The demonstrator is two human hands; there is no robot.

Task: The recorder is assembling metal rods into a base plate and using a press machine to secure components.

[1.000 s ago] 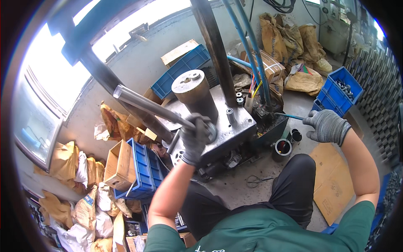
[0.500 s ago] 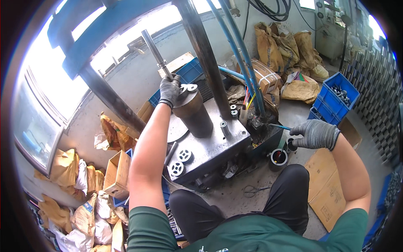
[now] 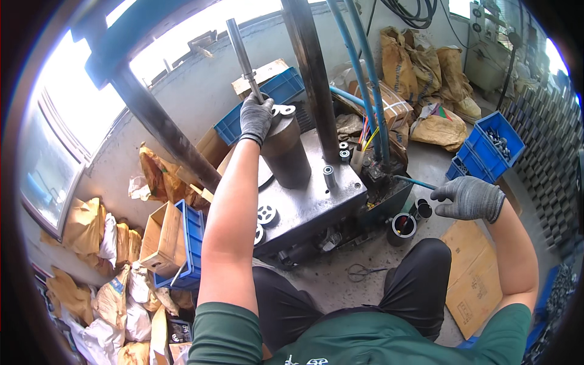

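Left hand: grey knit glove (image 3: 255, 120), wrapped snugly round the lower part of a shiny metal rod (image 3: 241, 52)
Rod: smooth, round and stepped near the hand, leaning a bit in this view; its lower end's right by the top of a chunky dark cylinder (image 3: 287, 159), but the glove hides whether they touch
Right hand: matching glove (image 3: 471, 199), fingers curled on the end of a skinny blue lever (image 3: 415, 181)
Right-side blue crate (image 3: 486, 161): plastic, with a pile of small metal parts (image 3: 499, 144) in it
Round tub (image 3: 399, 237): dark walls, pale rim, some red and yellow bits inside; smaller dark tub (image 3: 424, 210) next to it, contents too dark to tell
Left-side blue crate (image 3: 193, 246): ribbed plastic, open cardboard box (image 3: 159, 258) against it
Tabletop (image 3: 319, 201): thick, scuffed steel, cylinder standing on it, plus a spoked disc (image 3: 266, 215) and short ringed tube (image 3: 329, 177)
Sacks (image 3: 396, 70): brown, crinkly, slumped by the wall
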